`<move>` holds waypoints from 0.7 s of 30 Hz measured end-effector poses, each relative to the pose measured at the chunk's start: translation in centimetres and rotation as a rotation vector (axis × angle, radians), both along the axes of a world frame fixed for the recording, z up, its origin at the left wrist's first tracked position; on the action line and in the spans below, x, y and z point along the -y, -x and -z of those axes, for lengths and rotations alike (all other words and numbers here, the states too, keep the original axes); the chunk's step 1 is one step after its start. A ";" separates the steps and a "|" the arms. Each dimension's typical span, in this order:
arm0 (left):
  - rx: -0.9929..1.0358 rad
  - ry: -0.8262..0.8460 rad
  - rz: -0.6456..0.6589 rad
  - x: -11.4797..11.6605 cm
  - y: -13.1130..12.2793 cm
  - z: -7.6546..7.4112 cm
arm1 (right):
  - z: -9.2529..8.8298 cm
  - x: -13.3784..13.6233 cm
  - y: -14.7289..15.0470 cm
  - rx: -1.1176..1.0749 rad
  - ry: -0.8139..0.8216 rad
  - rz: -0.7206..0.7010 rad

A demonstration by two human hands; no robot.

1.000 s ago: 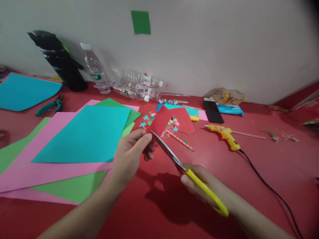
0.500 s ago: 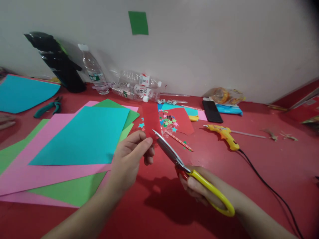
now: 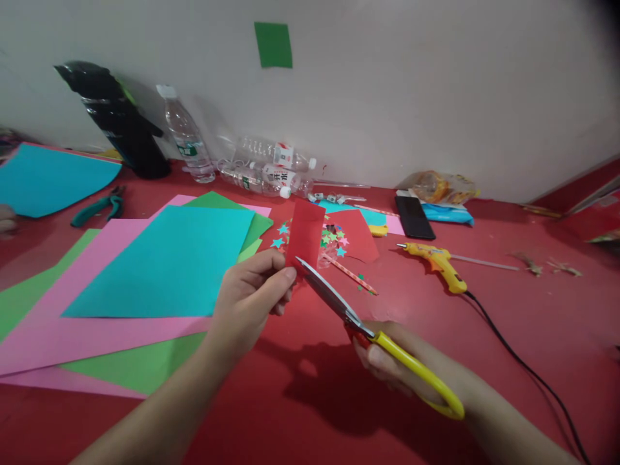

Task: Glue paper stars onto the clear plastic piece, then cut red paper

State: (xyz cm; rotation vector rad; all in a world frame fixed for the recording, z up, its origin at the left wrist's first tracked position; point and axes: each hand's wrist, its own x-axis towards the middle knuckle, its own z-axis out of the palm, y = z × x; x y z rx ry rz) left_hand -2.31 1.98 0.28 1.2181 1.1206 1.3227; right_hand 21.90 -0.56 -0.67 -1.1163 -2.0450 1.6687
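Between its thumb and fingers, my left hand point(image 3: 256, 287) pinches the lower end of a red paper strip point(image 3: 306, 229), which stands up from the hand. My right hand point(image 3: 392, 358) is closed round the handles of the scissors point(image 3: 334, 297), one handle yellow and the other red. The blades point up and left, their tips at the strip's lower part beside my left thumb. Behind the strip lie small coloured paper stars point(image 3: 332, 239), a red sheet point(image 3: 357, 232) and a patterned stick point(image 3: 351, 274).
Large coloured sheets point(image 3: 169, 258) cover the table's left side, with pliers point(image 3: 99, 208) behind. Bottles point(image 3: 186, 139) and a dark flask point(image 3: 123, 126) stand by the wall. At right are a phone point(image 3: 414, 216) and a corded yellow glue gun point(image 3: 438, 261). Another person's hand point(image 3: 6, 221) shows far left.
The red strip has tilted to the right in my left hand, with its face turned more to view. The scissors have shifted slightly. The other person's hand at far left has moved a little further out of view.
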 end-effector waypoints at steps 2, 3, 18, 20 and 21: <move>-0.027 -0.016 -0.002 -0.1 0.0 0.2 | 0.2 0.1 0.2 -0.015 0.002 0.001; -0.036 -0.022 -0.002 -0.1 0.0 0.2 | 0.3 0.1 0.2 -0.024 0.008 -0.002; -0.006 -0.008 0.011 -0.2 -0.1 0.4 | 0.5 0.3 0.6 -0.009 0.027 0.043; 0.029 0.009 0.016 -0.2 -0.3 0.5 | 0.6 0.3 0.7 -0.026 0.034 0.054; 0.051 0.021 0.017 -0.1 -0.5 0.5 | 0.7 0.4 0.8 -0.039 0.039 0.063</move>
